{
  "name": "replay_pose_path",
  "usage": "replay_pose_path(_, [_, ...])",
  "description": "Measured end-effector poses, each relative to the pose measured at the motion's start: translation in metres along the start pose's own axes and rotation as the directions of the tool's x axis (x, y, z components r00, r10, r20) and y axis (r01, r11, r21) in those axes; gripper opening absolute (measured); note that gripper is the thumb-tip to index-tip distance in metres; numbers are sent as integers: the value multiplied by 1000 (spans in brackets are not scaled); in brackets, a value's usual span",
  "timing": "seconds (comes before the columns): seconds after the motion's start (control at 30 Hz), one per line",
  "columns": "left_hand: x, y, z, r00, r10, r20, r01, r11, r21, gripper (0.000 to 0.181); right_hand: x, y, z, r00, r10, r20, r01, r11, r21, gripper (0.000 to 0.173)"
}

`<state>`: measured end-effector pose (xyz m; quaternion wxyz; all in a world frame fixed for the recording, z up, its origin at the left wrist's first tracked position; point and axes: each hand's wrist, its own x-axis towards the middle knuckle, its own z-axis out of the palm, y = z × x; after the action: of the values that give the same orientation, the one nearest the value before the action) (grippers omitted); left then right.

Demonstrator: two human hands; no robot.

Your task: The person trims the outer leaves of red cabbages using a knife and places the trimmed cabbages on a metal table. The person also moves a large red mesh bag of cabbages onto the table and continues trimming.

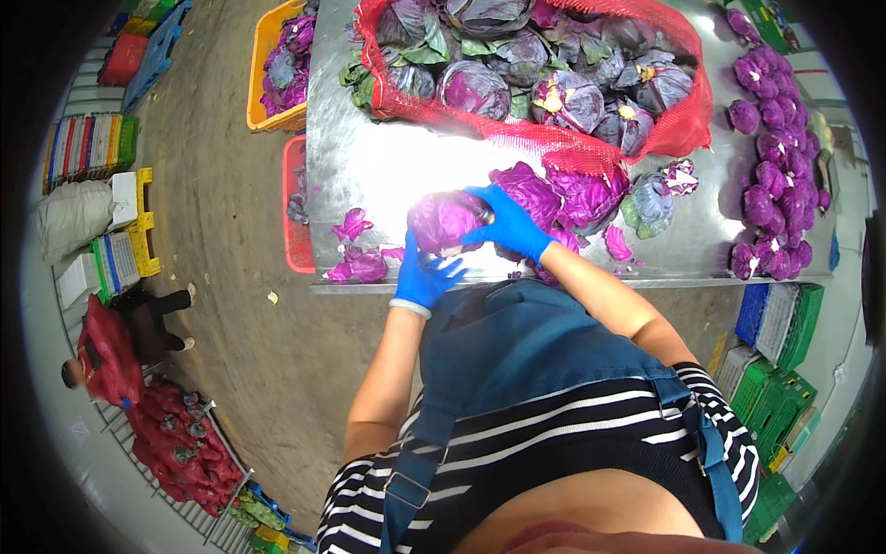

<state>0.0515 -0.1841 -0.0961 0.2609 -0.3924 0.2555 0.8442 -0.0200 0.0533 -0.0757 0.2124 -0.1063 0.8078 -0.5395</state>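
Both my hands wear blue gloves and hold a red cabbage (446, 221) over the near edge of a metal table (699, 242). My left hand (423, 275) supports its lower left side with spread fingers; my right hand (509, 225) grips its right side, with a small dark item, not clear, between thumb and fingers. Loose purple leaves (526, 197) are piled beyond my right hand, and more leaves (363, 264) lie to the left. A red mesh bag (671, 131) full of untrimmed cabbages (474, 90) lies open at the back. Trimmed cabbages (775, 180) are heaped on the right.
A yellow crate (259, 104) of leaves and a red crate (297, 242) stand left of the table. Green crates (775, 401) are stacked at the lower right. Another person (114, 346) stands at the far left by a cart of red mesh bags (183, 450).
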Motion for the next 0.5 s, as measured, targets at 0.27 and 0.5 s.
replay_pose_path(0.27, [10, 51, 57, 582, 395, 711, -519, -492, 699, 122, 49, 0, -35, 977, 144, 155, -164, 979, 123, 64])
replay_pose_path(0.5, [28, 21, 48, 699, 629, 339, -455, 26, 890, 115, 2, 8, -20, 955, -2, -297, -22, 997, -78, 33])
